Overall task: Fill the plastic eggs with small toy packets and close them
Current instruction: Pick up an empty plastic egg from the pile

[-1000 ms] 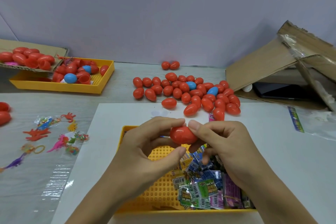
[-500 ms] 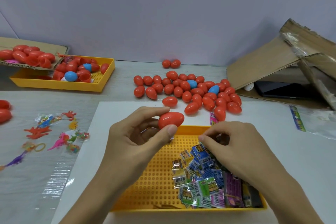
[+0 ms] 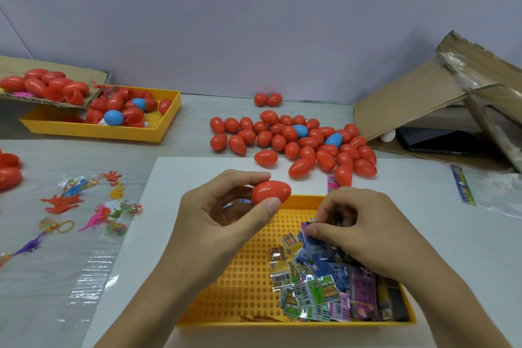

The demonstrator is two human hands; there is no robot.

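My left hand (image 3: 226,223) pinches a closed red plastic egg (image 3: 270,191) between thumb and fingers, above the far left edge of the near yellow tray (image 3: 243,288). My right hand (image 3: 364,229) reaches into the tray's heap of small toy packets (image 3: 316,291) and pinches a blue packet (image 3: 316,246) at its top. A pile of closed red eggs with two blue ones (image 3: 293,144) lies on the table beyond the tray.
A second yellow tray (image 3: 169,110) with red and blue egg parts sits far left, under a cardboard flap holding more red halves (image 3: 42,85). Loose bagged rubber toys (image 3: 84,206) lie at left. A folded cardboard box (image 3: 437,99) and plastic bag stand at right.
Both hands held the egg a second ago. My right hand let go and dropped to the packets, taking a blue one; my left hand carried the egg up and slightly left.
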